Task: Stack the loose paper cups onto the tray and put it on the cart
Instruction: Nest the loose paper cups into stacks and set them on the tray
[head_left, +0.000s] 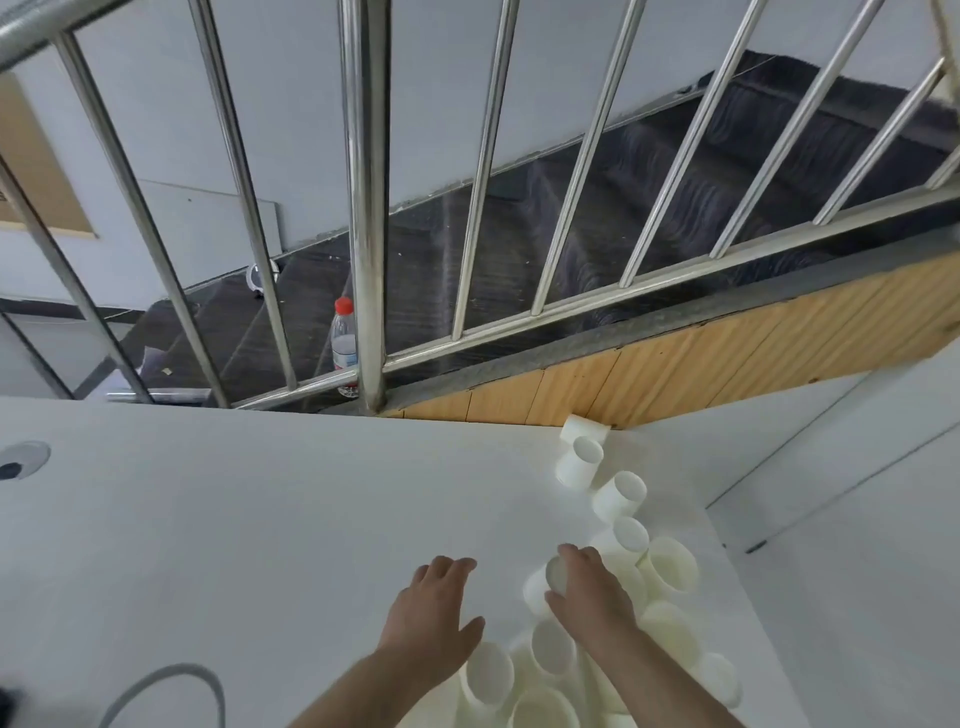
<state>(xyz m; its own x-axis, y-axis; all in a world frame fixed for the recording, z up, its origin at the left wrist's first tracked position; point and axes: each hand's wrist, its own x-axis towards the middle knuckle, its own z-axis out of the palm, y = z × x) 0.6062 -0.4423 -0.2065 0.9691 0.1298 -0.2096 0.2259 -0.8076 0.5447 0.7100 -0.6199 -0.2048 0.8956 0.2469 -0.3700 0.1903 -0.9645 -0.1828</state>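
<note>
Head view showed us barely started: the cups (618, 613) lay loose along the right edge of the tabletop (260, 519), many on their sides, running from its far right corner toward its near edge. None looked nested that we could tell. Our right hand (587, 592) curled round one cup (545, 584) lying on its side at the heap's left fringe. Our left hand (436, 608) hung just beside it, fingers spread and holding nothing. We saw no tray and no cart, so stacking, loading and carrying all seemed left to do
</note>
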